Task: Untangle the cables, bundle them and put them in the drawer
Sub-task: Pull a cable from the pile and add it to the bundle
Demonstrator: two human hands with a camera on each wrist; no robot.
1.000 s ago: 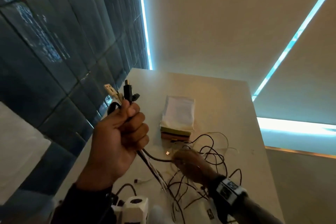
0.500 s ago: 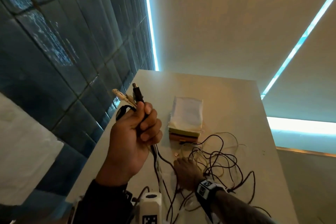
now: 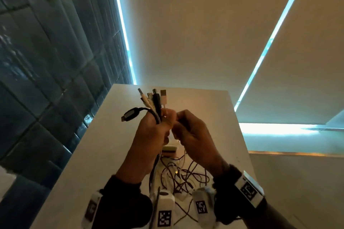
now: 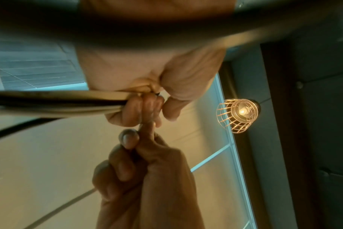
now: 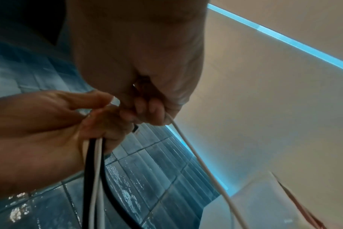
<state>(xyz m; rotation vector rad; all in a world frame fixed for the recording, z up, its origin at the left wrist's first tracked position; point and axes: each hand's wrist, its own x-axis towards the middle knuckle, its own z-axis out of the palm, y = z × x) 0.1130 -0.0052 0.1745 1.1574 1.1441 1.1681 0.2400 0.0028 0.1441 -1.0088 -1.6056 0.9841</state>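
My left hand (image 3: 161, 123) is raised over the table and grips a bunch of cable ends (image 3: 155, 107). Their plugs stick up above the fist, and a black plug (image 3: 130, 114) bends out to the left. My right hand (image 3: 179, 119) is against the left and pinches a thin white cable (image 5: 196, 156) whose USB plug (image 3: 163, 95) stands beside the bunch. In the right wrist view, black and white cables (image 5: 94, 164) hang from the left palm. The rest lies as a loose tangle (image 3: 178, 173) on the table under both hands. No drawer shows.
The white table (image 3: 104, 145) runs along a dark tiled wall (image 3: 46, 80) on the left. A small stacked box (image 3: 169, 149) sits behind the tangle, mostly hidden by my hands. A caged lamp (image 4: 238, 114) hangs overhead.
My right hand has come up from the tangle on the table with a white cable and met the left. The left hand has shifted toward the middle, still gripping its bunch.
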